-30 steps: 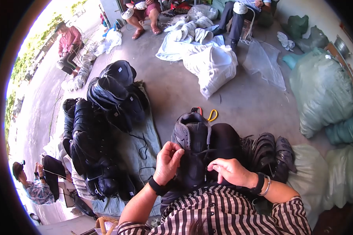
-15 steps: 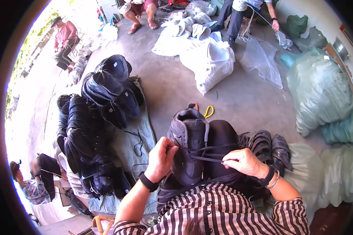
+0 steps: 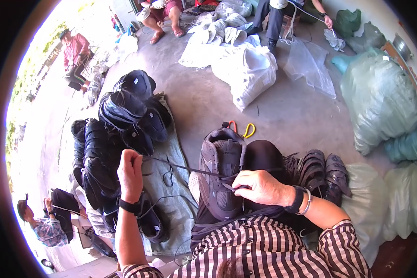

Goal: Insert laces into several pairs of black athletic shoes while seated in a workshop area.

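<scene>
- in the head view, how are the hands posed?
- the left hand point(image 3: 130, 176) is raised out to the left, its grip pinching a dark lace point(image 3: 185, 168); the right hand point(image 3: 262, 187) bends inward, palm down, thumb and fingers pinching lace close to the shoe point(image 3: 217, 189).
- and the shoe?
- on the person's lap point(image 3: 264, 156), toe toward the striped shirt point(image 3: 245, 250), opening away, long axis running nearly straight out from the body.

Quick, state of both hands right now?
Left hand: closed, holding a lace.
Right hand: curled at the shoe; whether it grips lace can't be told.
</scene>
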